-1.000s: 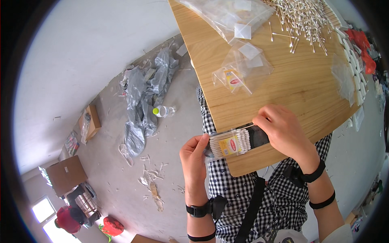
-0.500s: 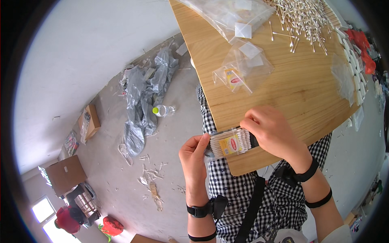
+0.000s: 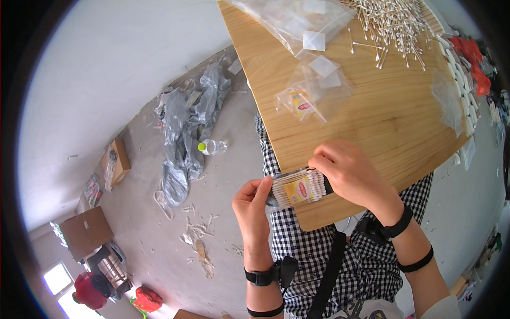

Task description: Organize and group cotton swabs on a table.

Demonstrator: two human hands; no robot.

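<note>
A flat clear pack of cotton swabs (image 3: 316,183) with a yellow label is held level between my two hands at the near corner of the wooden table (image 3: 366,133). My left hand (image 3: 252,204) pinches the pack's left end, thumb on top. At the right end, the curled fingers of my right hand (image 3: 345,173) grip the pack's upper edge. Part of that end is hidden behind the hand. Farther up the table lies a clear plastic bag (image 3: 313,87) holding white cards and a yellow label (image 3: 301,105).
Loose cotton swabs (image 3: 396,26) are heaped at the far right, beside a row of white bundles (image 3: 459,80). A larger clear bag (image 3: 297,21) lies at the far edge. On the floor are grey plastic sheeting (image 3: 180,133), a bottle (image 3: 213,147) and a cardboard box (image 3: 85,232).
The view has shifted slightly. Both hands keep their hold on the swab pack, which stays in nearly the same place; my right fingers have moved a little along its edge.
</note>
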